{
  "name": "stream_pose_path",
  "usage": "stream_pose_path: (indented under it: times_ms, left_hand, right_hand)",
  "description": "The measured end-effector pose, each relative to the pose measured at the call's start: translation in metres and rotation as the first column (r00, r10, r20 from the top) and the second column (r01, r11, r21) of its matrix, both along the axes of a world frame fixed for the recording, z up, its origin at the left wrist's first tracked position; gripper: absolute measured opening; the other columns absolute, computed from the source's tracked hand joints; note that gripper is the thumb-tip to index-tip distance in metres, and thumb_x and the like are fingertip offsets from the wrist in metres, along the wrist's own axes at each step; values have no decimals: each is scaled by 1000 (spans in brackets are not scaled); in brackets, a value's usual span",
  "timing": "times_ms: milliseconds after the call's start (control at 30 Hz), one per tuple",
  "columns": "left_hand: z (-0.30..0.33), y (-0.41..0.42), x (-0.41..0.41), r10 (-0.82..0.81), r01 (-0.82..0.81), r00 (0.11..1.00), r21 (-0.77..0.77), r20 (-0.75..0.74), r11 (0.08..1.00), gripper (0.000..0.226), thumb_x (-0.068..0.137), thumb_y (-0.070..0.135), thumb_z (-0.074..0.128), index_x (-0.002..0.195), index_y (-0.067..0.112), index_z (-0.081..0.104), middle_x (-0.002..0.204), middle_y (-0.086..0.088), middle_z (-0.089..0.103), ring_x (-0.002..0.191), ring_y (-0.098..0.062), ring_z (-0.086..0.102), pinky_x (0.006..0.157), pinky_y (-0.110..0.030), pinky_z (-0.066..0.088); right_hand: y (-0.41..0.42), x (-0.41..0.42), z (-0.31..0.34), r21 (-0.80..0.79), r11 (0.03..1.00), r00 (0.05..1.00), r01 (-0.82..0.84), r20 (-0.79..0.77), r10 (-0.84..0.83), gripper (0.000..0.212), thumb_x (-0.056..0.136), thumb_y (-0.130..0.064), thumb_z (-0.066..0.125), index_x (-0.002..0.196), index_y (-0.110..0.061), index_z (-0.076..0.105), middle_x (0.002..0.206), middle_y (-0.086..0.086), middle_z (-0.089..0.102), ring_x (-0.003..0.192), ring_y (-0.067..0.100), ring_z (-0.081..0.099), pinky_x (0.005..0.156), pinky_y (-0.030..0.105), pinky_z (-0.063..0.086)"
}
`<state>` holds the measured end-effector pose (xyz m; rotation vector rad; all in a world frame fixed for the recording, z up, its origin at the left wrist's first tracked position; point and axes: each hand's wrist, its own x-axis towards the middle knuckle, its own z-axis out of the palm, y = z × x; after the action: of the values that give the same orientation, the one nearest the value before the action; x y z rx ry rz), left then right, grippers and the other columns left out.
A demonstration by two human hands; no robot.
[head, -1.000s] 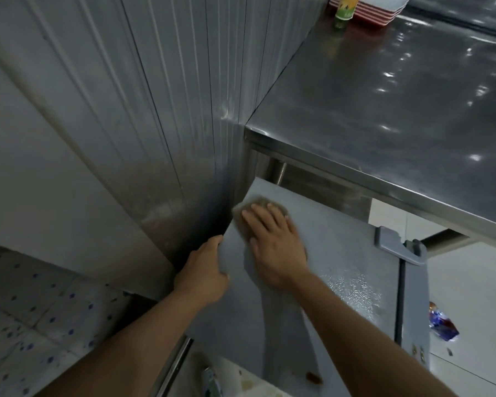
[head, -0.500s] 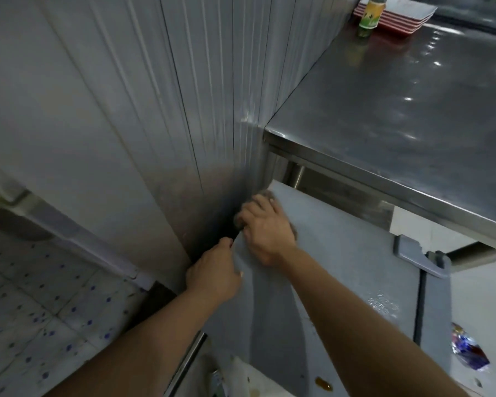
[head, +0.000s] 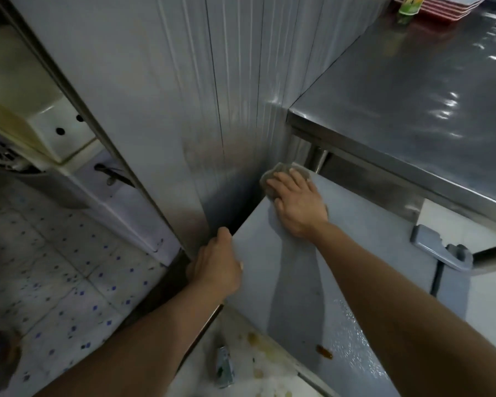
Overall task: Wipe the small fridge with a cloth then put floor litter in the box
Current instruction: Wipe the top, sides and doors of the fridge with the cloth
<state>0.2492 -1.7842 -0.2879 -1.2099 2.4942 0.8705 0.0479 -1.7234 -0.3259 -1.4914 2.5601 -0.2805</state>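
matt grey fridge top (head: 341, 267), pebbled and wet-shiny near front edge; coarse cloth (head: 272, 174); glossy brushed steel counter (head: 413, 96); ribbed metal wall (head: 212, 81); speckled glazed floor tiles (head: 69, 267).

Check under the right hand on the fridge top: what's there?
A grey-brown cloth lies under the right hand, pressed flat at the far corner of the small fridge. Only its edges show past the fingers; the rest, and the surface beneath, is covered.
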Motion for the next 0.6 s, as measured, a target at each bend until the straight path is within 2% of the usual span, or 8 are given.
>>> stream_pose_path:
  times_ms: [200, 300, 367, 433, 500, 600]
  left_hand:
    - [12, 12, -2, 9, -6, 999, -68, 43, 998, 26, 91, 24, 53, 109, 15, 36, 113, -10, 56, 103, -31, 55, 80, -44, 47]
    - [12, 14, -3, 16, -10, 998, -88, 65, 996, 26, 93, 22, 48, 114, 13, 36, 114, -12, 55, 102, -32, 55, 81, -44, 48]
    - [10, 14, -1, 23, -16, 997, -95, 73, 995, 27, 93, 20, 48, 115, 12, 36, 115, -14, 55, 104, -33, 54, 80, -43, 48]
    - [6, 15, 0, 47, -41, 997, -101, 59, 994, 27, 93, 17, 48, 117, 12, 36, 115, -15, 55, 102, -33, 54, 77, -41, 47]
    - [2, 21, 2, 70, -66, 997, -121, 32, 990, 27, 93, 14, 46, 119, 11, 38, 117, -15, 54, 103, -32, 54, 76, -40, 46]
    - [0, 35, 3, 38, -35, 999, -191, 12, 981, 41, 89, 12, 48, 128, 15, 36, 132, -14, 43, 116, -33, 44, 84, -44, 43]
  right_hand:
    - [63, 81, 3, 51, 973, 974, -226, -20, 227, 57, 95, -39, 27, 149, -34, 9, 159, -8, 5, 146, 19, -8, 117, 44, -8]
    - [94, 88, 0, 82, 934, 937, -349, -1, 350, 58, 94, -39, 25, 149, -37, 7, 159, -11, 4, 146, 17, -9, 115, 41, -10]
    - [100, 61, 0, 57, 962, 964, -265, 4, 265, 57, 96, -36, 28, 149, -36, 9, 159, -10, 6, 146, 16, -5, 117, 41, -6]
    - [103, 24, 4, 64, 998, 1000, -22, 9, 21, 55, 98, -33, 29, 150, -34, 9, 159, -7, 3, 146, 18, -4, 119, 44, 3]
    - [109, 0, 7, 117, 982, 988, 151, -3, -152, 55, 100, -33, 28, 150, -31, 6, 160, -7, 0, 146, 19, -5, 118, 43, 6]
    - [122, 23, 10, 86, 984, 988, 155, 7, -156, 56, 100, -33, 28, 150, -30, 5, 159, -8, -1, 146, 19, -8, 118, 42, 2]
